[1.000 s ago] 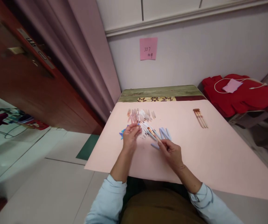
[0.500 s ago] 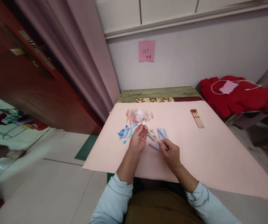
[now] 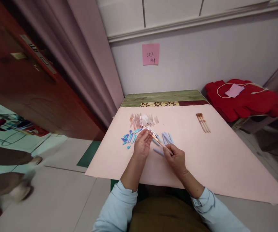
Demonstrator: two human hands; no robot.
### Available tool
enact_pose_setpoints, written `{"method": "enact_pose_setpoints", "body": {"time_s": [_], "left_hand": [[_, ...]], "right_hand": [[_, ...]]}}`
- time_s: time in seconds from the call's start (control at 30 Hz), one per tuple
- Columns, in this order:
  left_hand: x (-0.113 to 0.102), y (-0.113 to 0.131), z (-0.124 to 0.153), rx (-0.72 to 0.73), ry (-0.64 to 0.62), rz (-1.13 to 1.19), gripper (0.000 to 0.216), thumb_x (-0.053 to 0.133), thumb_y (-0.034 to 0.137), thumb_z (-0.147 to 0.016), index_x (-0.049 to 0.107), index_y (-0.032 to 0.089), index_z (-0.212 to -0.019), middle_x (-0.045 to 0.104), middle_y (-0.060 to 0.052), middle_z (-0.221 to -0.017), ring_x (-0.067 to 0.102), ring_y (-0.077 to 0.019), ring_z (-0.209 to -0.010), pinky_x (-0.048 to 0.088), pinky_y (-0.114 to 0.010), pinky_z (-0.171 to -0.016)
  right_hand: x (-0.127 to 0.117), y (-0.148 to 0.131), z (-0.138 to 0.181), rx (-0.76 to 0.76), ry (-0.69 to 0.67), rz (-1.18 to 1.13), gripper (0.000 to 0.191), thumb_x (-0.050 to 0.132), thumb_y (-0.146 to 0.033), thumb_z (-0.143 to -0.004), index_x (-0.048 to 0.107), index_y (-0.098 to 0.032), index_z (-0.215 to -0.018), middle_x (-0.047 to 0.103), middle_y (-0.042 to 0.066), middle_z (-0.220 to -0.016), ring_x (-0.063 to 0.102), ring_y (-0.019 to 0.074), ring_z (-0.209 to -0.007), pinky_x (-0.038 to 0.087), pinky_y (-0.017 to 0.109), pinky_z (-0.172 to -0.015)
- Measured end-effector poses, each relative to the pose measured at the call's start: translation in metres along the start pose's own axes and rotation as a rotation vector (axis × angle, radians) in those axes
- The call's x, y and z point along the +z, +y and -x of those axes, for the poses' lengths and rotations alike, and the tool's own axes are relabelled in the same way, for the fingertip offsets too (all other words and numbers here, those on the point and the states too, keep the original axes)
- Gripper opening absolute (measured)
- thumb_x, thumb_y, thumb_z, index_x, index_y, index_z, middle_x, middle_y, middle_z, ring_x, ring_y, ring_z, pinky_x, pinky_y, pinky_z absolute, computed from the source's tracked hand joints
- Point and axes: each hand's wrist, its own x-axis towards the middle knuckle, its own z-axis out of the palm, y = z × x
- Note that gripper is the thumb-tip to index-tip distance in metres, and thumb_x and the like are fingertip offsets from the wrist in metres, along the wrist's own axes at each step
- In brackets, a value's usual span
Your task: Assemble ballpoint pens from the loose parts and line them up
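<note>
Between my hands is a slim beige-and-brown pen [image 3: 157,140], tilted over the table. My left hand [image 3: 143,143] pinches its far end with thumb and fingers. The near end sits in the closed fingers of my right hand [image 3: 176,158]. Just left of my left hand lie small blue caps [image 3: 124,140] and light-blue pen pieces [image 3: 130,138]. Pale lavender tubes [image 3: 167,138] lie beyond my right hand. Behind my left hand are rows of brownish-pink pen parts [image 3: 136,121] and thin white sticks [image 3: 145,120], partly hidden by the fingers.
Several brown-topped pens [image 3: 203,123] lie side by side at the right of the pink-covered table [image 3: 225,167]. A red cloth [image 3: 245,103] with a white cable is beyond the right edge. On the floor at left, a person's legs [image 3: 5,185] show.
Both hands keep their hold on the pen, almost unmoved. The view has shifted slightly. At left, the walking person's legs have come further into view.
</note>
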Motion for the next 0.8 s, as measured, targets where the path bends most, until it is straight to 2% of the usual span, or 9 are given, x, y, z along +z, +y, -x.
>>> {"method": "enact_pose_setpoints", "body": {"time_s": [0.2,0.5,0.73,0.8], "left_hand": [[0.001,-0.002,0.002,0.053,-0.025,-0.054,0.023,0.075,0.007,-0.067,0.065,0.012,-0.087,0.072,-0.006,-0.082,0.068,-0.0131,-0.076,0.053,-0.026,-0.077],[0.0,0.001,-0.001,0.094,-0.018,-0.172,0.026,0.08,0.011,-0.062,0.068,0.012,-0.085,0.071,-0.004,-0.078,0.064,-0.0088,-0.068,0.047,-0.021,-0.067],[0.009,-0.002,0.007,0.128,-0.05,-0.131,0.032,0.083,0.015,-0.06,0.068,0.014,-0.089,0.07,-0.003,-0.085,0.063,-0.0082,-0.07,0.047,-0.02,-0.068],[0.012,-0.003,0.009,0.127,-0.072,-0.112,0.029,0.081,0.021,-0.064,0.068,0.014,-0.089,0.069,-0.004,-0.084,0.063,-0.0086,-0.07,0.048,-0.021,-0.068]], "right_hand": [[0.0,-0.001,-0.001,-0.005,-0.012,0.0,0.026,0.056,-0.038,-0.086,0.063,-0.018,-0.071,0.048,-0.005,-0.053,0.041,0.0077,-0.047,0.033,0.019,-0.05],[-0.001,-0.001,-0.003,-0.029,-0.06,-0.009,0.027,0.052,-0.038,-0.089,0.063,-0.018,-0.074,0.047,-0.004,-0.056,0.04,0.0082,-0.049,0.032,0.02,-0.051],[-0.001,-0.004,-0.004,-0.01,-0.091,-0.041,0.027,0.051,-0.038,-0.091,0.063,-0.018,-0.076,0.043,-0.005,-0.054,0.038,0.0083,-0.048,0.031,0.02,-0.05],[0.0,-0.003,-0.004,-0.003,-0.093,-0.044,0.027,0.05,-0.039,-0.091,0.063,-0.018,-0.078,0.044,-0.005,-0.054,0.039,0.0085,-0.048,0.031,0.02,-0.05]]}}
